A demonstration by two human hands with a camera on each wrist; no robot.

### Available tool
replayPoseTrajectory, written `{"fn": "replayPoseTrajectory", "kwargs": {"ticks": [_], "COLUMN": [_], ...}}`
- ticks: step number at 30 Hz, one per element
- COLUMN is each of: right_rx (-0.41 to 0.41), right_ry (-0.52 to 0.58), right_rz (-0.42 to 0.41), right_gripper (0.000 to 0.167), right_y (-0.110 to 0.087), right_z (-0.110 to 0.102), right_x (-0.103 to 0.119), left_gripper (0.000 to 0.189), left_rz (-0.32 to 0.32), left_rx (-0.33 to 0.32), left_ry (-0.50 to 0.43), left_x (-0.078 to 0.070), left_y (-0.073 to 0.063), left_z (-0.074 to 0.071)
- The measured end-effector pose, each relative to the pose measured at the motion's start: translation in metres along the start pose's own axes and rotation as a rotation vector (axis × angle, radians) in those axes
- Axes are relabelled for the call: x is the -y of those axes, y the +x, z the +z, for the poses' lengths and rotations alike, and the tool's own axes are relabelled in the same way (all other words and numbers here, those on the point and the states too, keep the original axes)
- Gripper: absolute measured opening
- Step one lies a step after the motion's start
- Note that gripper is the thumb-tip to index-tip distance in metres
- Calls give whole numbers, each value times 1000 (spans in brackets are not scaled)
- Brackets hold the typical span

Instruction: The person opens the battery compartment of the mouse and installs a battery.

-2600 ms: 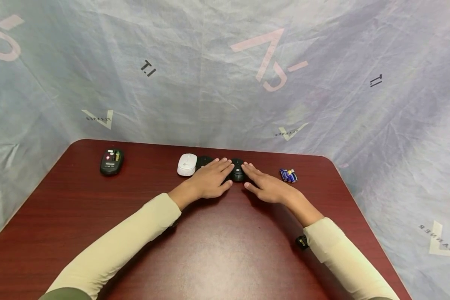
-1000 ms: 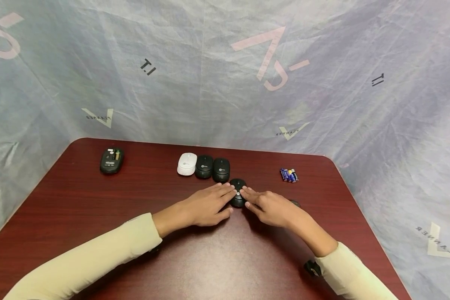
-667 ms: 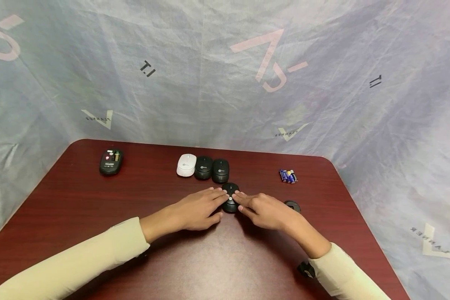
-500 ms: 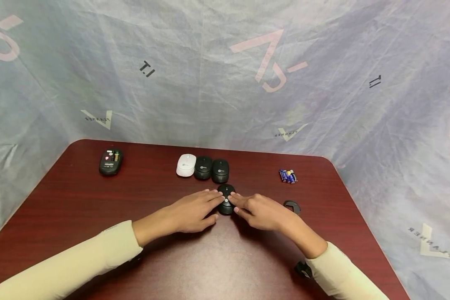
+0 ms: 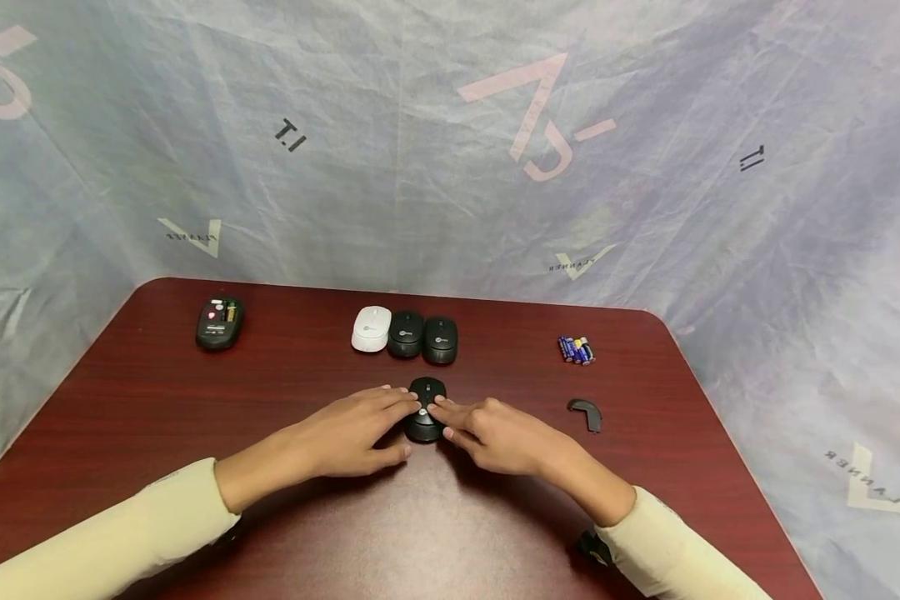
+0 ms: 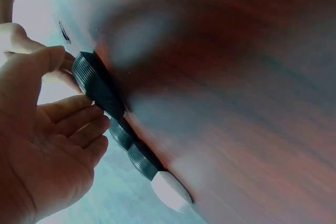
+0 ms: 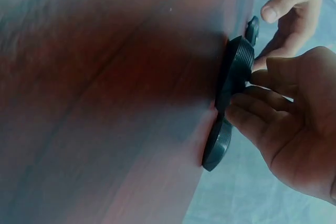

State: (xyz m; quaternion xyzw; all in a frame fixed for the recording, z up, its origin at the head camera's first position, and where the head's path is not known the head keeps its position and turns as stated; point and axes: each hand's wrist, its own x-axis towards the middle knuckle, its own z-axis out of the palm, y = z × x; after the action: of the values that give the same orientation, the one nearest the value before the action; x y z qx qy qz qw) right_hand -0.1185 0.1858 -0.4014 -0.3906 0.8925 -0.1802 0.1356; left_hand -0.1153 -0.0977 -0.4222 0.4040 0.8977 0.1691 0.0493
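Note:
A black computer mouse (image 5: pixel 427 400) sits button side up on the table, nearer to me than a row of three others. My left hand (image 5: pixel 348 429) touches its left side with extended fingertips, thumb apart. From the right, my right hand (image 5: pixel 498 437) lays its fingertips on the same mouse. Both wrist views show the hands' palms with the black mouse (image 6: pixel 100 85) at the fingertips. Behind it, the row consists of a white mouse (image 5: pixel 372 328), a black mouse (image 5: pixel 406 334) and another black mouse (image 5: pixel 440 340).
An upturned mouse (image 5: pixel 220 323) lies at the far left, its battery bay uncovered. Several blue batteries (image 5: pixel 576 350) are grouped at the back right. In front of them lies a dark curved piece (image 5: pixel 588 412). The reddish-brown table (image 5: pixel 435 533) meets a grey fabric backdrop (image 5: pixel 307 200).
Both hands have slid the black mouse from the row's right end toward me, then leftward. The dark curved piece, earlier hidden behind the right hand, is now fully visible.

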Motion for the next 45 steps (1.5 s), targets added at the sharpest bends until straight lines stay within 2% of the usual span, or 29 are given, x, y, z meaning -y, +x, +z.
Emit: {"fn": "replayPoseTrajectory", "kwargs": {"ticks": [3,7,10,15,21,27,35,40,45], "right_rx": [3,-20,-76,-165,-131,-72,-39,-22,-54], "right_ry": [14,28,30,14,64,75,78,89,50], "right_rz": [-6,0,15,36,63,80,120,149,130], "right_gripper": [47,45,42,37,48,55,69,70,65], "right_y": [0,-1,-2,4,15,22,26,28,26], "right_z": [1,-1,-4,-3,2,4,4,5,8], "right_x": [1,0,-3,-10,-11,-10,-6,-4,-6], "left_gripper": [64,61,59,65,69,66,61,56,52], "left_rz": [-2,-18,-43,-102,-161,-159,-105,-62,-56], "left_rx": [-6,-10,-34,-89,-26,11,-44,-66,-59], "left_ry": [-7,-64,-97,-78,-127,-125,-80,-36,-24], "left_x": [1,2,3,7,12,11,10,11,9], "left_y": [-4,-4,-2,5,17,24,29,27,25], "left_z": [0,-1,-3,-1,1,3,6,6,4]}}
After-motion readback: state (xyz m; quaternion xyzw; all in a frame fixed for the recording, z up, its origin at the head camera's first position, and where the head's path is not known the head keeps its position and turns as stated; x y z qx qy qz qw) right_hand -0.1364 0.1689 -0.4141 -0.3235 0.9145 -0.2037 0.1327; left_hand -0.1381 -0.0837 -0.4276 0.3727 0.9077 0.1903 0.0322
